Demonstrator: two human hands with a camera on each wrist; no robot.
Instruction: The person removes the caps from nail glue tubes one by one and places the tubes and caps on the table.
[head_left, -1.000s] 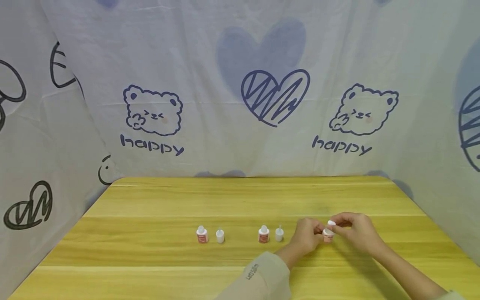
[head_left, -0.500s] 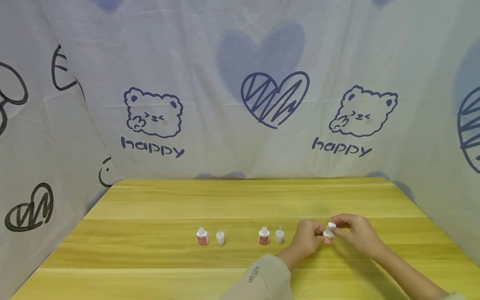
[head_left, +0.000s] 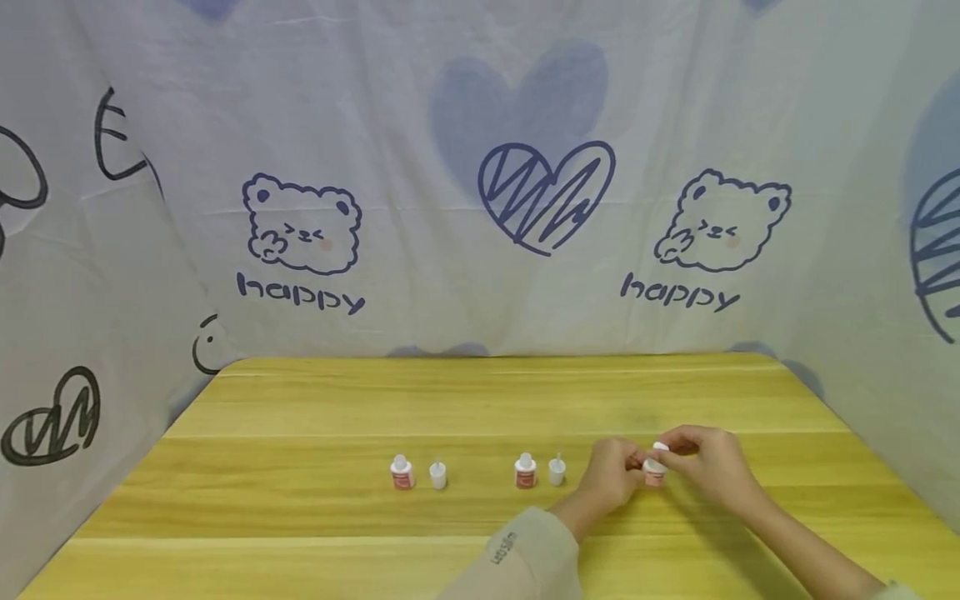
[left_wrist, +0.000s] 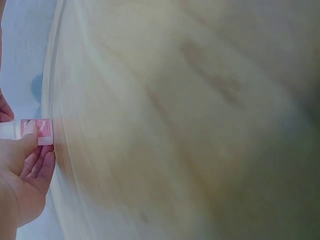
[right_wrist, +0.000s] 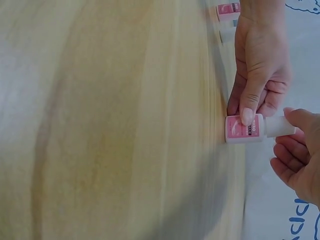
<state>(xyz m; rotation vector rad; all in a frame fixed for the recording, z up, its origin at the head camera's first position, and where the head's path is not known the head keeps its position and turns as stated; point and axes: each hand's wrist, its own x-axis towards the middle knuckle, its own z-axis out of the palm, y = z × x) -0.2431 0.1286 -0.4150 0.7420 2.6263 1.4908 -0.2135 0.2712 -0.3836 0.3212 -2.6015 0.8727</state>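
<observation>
On the table's right part, a small white bottle [head_left: 655,477] with a pink label stands upright. My left hand [head_left: 609,473] pinches its body from the left, thumb across the label in the right wrist view. The thumb and fingers of my right hand [head_left: 712,462] pinch the white cap [right_wrist: 280,127] at the top of that bottle. In the right wrist view the cap sits in line with the neck; whether it is threaded tight, I cannot tell. The left wrist view catches the same bottle [left_wrist: 46,131] at its left edge.
Two similar bottles stand upright without caps, one at the middle [head_left: 525,473] and one farther left [head_left: 402,475]. Beside each, on its right, is a white cap [head_left: 557,472] with a thin stem pointing up. A printed cloth [head_left: 420,317] hangs behind the wooden table [head_left: 300,508].
Both hands stay at the same bottle, with only a slight shift of the right fingers and the cap. The head view drifts a little; the other bottles and caps stay put.
</observation>
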